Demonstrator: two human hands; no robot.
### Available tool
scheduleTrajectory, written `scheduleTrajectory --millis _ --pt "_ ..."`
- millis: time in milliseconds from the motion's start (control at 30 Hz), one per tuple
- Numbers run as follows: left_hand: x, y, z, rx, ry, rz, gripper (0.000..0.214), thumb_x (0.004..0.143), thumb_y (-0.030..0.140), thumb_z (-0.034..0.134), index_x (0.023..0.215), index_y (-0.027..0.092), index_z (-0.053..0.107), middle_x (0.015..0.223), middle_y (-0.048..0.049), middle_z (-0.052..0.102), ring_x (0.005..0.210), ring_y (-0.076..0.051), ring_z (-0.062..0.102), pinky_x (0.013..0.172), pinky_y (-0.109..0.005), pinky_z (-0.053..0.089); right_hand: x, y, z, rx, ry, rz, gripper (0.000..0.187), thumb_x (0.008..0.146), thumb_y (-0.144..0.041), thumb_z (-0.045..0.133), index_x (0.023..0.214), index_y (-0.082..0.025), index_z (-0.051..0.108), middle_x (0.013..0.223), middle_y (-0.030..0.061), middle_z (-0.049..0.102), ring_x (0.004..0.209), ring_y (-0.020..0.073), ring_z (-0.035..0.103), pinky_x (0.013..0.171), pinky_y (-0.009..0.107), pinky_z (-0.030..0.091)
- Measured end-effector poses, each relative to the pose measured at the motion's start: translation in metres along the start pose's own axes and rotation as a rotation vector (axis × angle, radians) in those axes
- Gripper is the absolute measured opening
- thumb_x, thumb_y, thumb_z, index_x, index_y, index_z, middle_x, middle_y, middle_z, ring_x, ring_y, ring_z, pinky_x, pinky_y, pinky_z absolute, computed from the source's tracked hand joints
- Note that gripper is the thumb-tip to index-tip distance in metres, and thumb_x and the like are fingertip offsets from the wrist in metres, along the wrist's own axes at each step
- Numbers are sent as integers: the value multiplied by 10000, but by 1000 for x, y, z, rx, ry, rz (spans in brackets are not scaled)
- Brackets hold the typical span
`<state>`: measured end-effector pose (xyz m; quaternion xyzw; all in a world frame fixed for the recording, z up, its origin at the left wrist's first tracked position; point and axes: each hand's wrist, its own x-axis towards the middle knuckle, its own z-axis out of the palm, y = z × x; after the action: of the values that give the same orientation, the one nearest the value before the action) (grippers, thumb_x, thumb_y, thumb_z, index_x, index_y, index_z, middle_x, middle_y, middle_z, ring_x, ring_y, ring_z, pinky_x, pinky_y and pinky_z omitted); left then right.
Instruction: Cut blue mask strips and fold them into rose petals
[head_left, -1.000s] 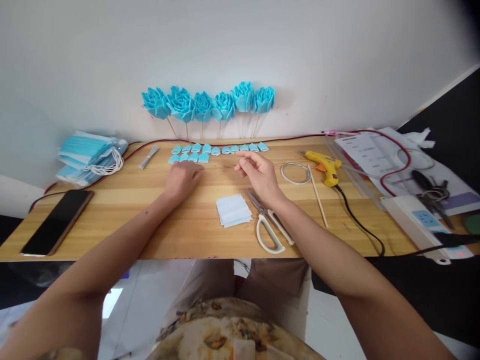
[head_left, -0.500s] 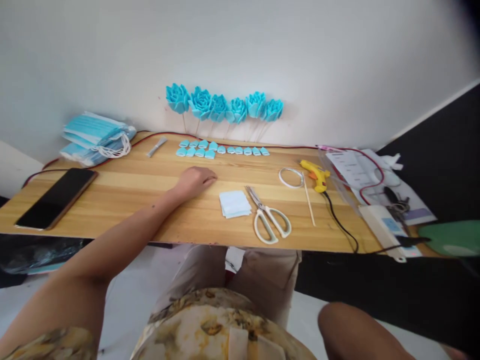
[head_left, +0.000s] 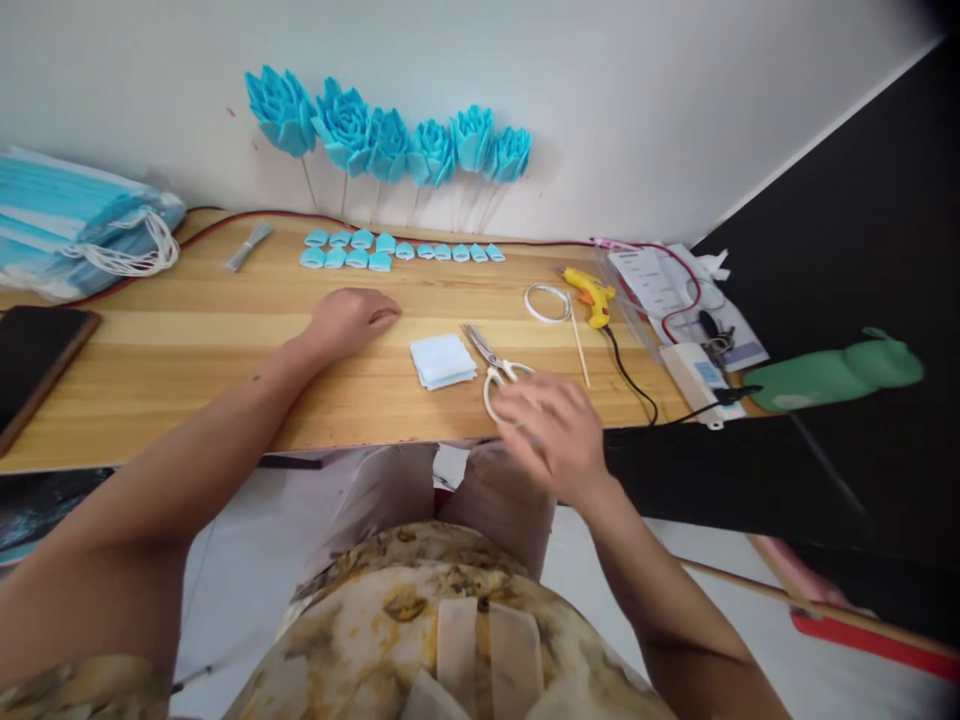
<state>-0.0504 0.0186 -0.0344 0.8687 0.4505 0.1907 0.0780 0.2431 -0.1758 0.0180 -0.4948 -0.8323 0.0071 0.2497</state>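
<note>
While six blue flowers [head_left: 388, 145] are standing, apparently finished, by the wall [head_left: 637, 120], folded blue pieces [head_left: 385, 243] and pale squares [head_left: 442, 360] are lying loose on the table [head_left: 247, 335]. The right hand [head_left: 553, 432], fingers spread, is hovering at the scissors [head_left: 492, 361], contact unclear; the left hand [head_left: 349, 322] is resting curled, grip hidden.

The right hand [head_left: 553, 432] partly hides the scissors [head_left: 491, 360] near the surface [head_left: 367, 395] front edge; the left hand [head_left: 349, 322] lies farther back; flowers [head_left: 390, 147] line the back edge.
</note>
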Motion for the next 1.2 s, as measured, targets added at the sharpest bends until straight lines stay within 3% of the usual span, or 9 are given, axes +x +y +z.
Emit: scheduleTrajectory --millis 100,167,400,567,767,1000,1200 --pt "0 -1 -1 -6 -6 27 345 913 346 458 992 214 766 1078 -76 773 989 -261 699 802 -340 491 12 28 15 -144 -33 88 272 944 -292 558 1163 -222 702 1214 147 673 1116 319 604 955 486 508" --pt "-1 0 -1 -20 -5 42 346 915 353 460 982 210 768 1067 -77 775 984 -262 699 794 -338 489 13 41 24 -145 -89 133 290 950 -300 551 1191 -220 693 1221 128 681 1118 303 605 964 470 510" --pt "-5 24 -4 -134 12 120 347 942 340 449 972 207 768 996 -77 778 917 -227 704 783 -319 490 13 50 34 -235 9 299 321 899 -334 609 1178 -208 706 1151 117 706 1030 304 611 898 466 512" --pt "-8 44 -10 -135 -52 180 361 969 332 425 930 215 764 949 -62 773 891 -212 693 777 -302 465 36 41 30 -161 7 123 307 942 -290 550 1215 -220 671 1263 127 647 1145 305 563 966 485 477" --pt "-8 48 -13 -288 -50 186 340 973 325 444 940 202 759 914 -57 767 853 -193 692 743 -287 466 68 18 46 -102 -161 -174 261 956 -255 545 1176 -219 680 1285 96 651 1148 286 544 940 449 465" --pt "-8 45 -16 -373 -25 134 326 956 339 469 897 204 760 897 -62 766 819 -191 685 733 -295 480 74 18 60 -72 -184 -137 279 1008 -291 475 947 -207 734 1110 56 746 989 235 614 811 398 433" --pt "-11 50 -16 -491 -68 233 296 954 360 497 926 222 757 882 -59 775 814 -184 694 743 -278 489 73 27 51 -7 -176 -123 290 1013 -353 480 1086 -212 722 1152 48 745 1049 221 630 884 382 433"
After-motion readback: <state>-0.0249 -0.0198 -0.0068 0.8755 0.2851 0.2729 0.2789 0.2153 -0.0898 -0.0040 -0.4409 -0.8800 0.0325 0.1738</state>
